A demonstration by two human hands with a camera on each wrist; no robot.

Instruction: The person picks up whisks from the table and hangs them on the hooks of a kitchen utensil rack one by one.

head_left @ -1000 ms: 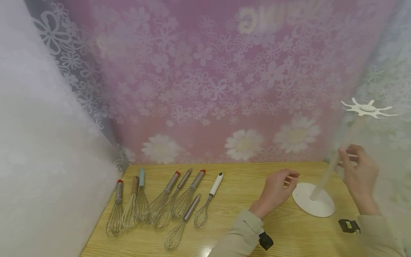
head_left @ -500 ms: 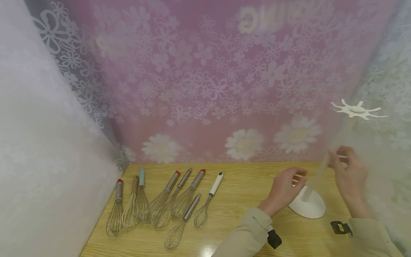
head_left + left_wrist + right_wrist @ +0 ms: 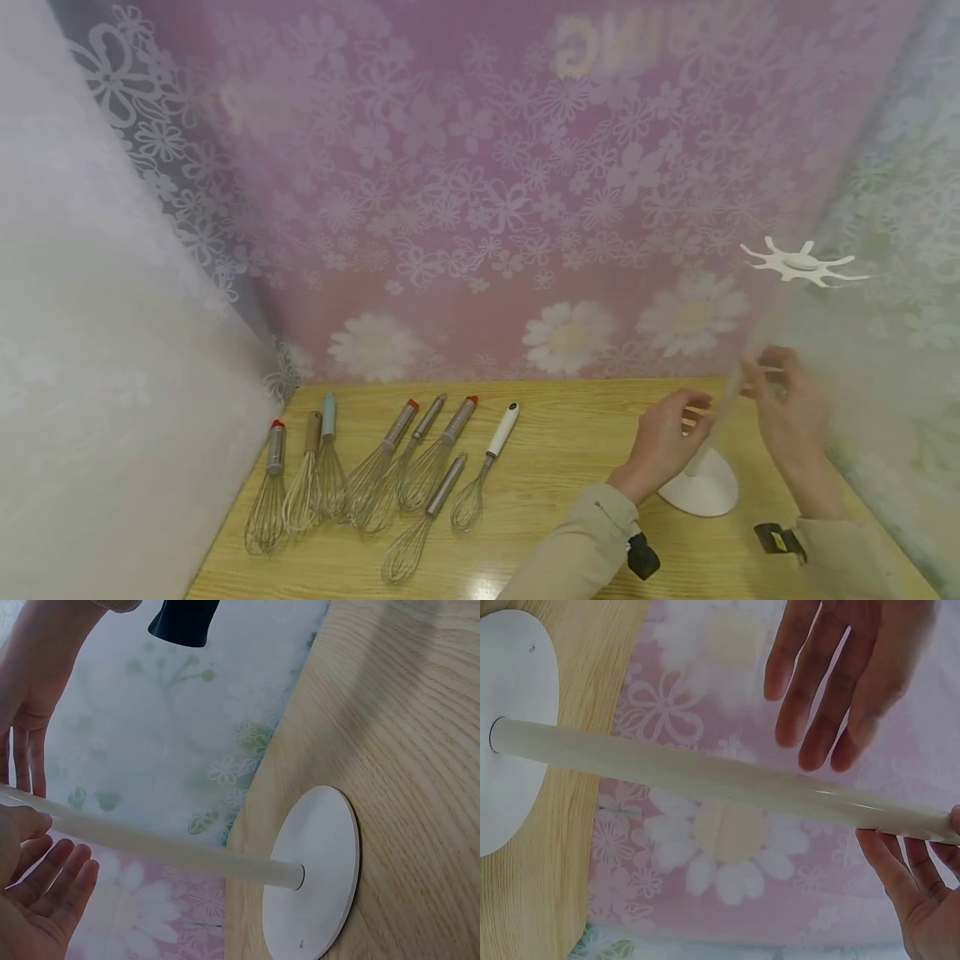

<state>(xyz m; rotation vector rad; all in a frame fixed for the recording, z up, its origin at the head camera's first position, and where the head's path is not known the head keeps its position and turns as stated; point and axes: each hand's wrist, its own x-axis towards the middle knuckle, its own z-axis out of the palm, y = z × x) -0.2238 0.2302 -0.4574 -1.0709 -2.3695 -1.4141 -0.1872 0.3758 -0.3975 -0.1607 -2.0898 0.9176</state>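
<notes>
A white utensil stand has a round base, a slim pole and a top ring of curved hooks. The pole leans to the right in the head view. Higher on the pole, my right hand holds it between thumb and fingers. My left hand is lower, its fingers loosely bent beside the pole. In the right wrist view those left fingers extend toward the pole without wrapping it. The hooks carry nothing.
Several whisks lie on the wooden table to the left, including a white-handled whisk, a blue-handled whisk and a small metal whisk. Flower-patterned curtains enclose the back and sides.
The stand has moved left across the table, with the right hand travelling along on its pole. My left hand has shifted slightly right, closer to the pole. The whisks stay put.
</notes>
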